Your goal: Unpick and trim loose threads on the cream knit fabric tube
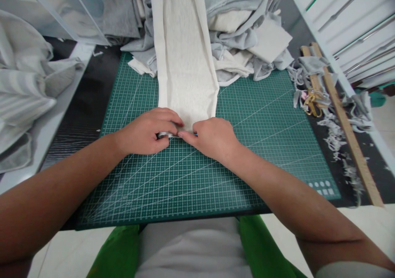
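A long cream strip of fabric (188,56) runs from the far pile down to the middle of the green cutting mat (173,179). Both hands are at its near end, where the edge looks bunched or folded. My left hand (151,130) pinches the left part of that edge, its fingers bent over the cloth. Close beside it, my right hand (214,136) is closed on the same edge, thumb pointing left toward the left fingertips. Something small and blue shows by the right thumb, too small to name. The fingers hide most of the fabric's end.
Grey and cream cloth (240,35) is heaped at the back of the mat. On the right lie a wooden stick (348,134), gold-handled scissors (312,104) and fabric scraps (335,136). More grey fabric (21,80) rests at the left, by a clear plastic bin (74,10).
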The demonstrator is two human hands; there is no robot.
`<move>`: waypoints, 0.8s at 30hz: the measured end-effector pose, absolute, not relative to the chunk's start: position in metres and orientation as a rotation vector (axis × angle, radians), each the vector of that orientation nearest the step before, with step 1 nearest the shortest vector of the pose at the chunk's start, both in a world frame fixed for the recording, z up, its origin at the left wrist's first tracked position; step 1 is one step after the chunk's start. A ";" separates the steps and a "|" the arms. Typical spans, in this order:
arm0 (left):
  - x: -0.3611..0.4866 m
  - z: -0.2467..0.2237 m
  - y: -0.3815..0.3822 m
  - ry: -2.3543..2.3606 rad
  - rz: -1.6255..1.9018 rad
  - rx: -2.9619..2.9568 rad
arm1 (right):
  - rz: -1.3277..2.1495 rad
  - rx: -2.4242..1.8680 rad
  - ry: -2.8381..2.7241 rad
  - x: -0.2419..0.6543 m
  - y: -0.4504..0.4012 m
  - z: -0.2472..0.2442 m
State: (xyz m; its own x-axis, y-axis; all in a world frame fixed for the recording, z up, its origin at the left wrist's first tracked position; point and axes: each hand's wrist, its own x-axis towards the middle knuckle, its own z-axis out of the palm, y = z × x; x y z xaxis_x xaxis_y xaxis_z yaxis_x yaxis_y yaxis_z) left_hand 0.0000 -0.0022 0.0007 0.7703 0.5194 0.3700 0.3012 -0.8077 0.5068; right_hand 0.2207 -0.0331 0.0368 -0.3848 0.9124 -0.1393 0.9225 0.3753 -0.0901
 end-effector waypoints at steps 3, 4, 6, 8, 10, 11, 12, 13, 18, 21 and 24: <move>0.000 0.001 -0.002 0.599 0.724 2.544 | -0.218 1.704 2.558 0.221 -0.034 0.036; 0.000 0.001 -0.002 0.595 0.730 2.547 | -0.206 1.704 2.563 0.221 -0.035 0.036; 0.000 0.001 -0.002 0.592 0.735 2.555 | -0.187 1.704 2.574 0.223 -0.036 0.035; 0.000 0.002 -0.002 0.593 0.738 2.558 | -0.171 1.705 2.588 0.224 -0.038 0.033; 0.000 0.002 -0.002 0.587 0.740 2.557 | -0.155 1.698 2.614 0.226 -0.038 0.031; 0.000 0.002 -0.002 0.584 0.741 2.556 | -0.144 1.694 2.629 0.227 -0.039 0.030; 0.000 0.002 -0.002 0.581 0.743 2.555 | -0.132 1.691 2.642 0.227 -0.039 0.029; 0.000 0.002 -0.002 0.579 0.740 2.556 | -0.122 1.686 2.652 0.228 -0.039 0.028; 0.001 0.002 -0.002 0.581 0.738 2.560 | -0.118 1.671 2.652 0.231 -0.040 0.028; 0.000 0.002 -0.003 0.580 0.739 2.571 | -0.123 1.672 2.648 0.233 -0.040 0.028; -0.002 0.002 -0.004 0.604 0.720 2.588 | -0.116 1.665 2.668 0.234 -0.039 0.028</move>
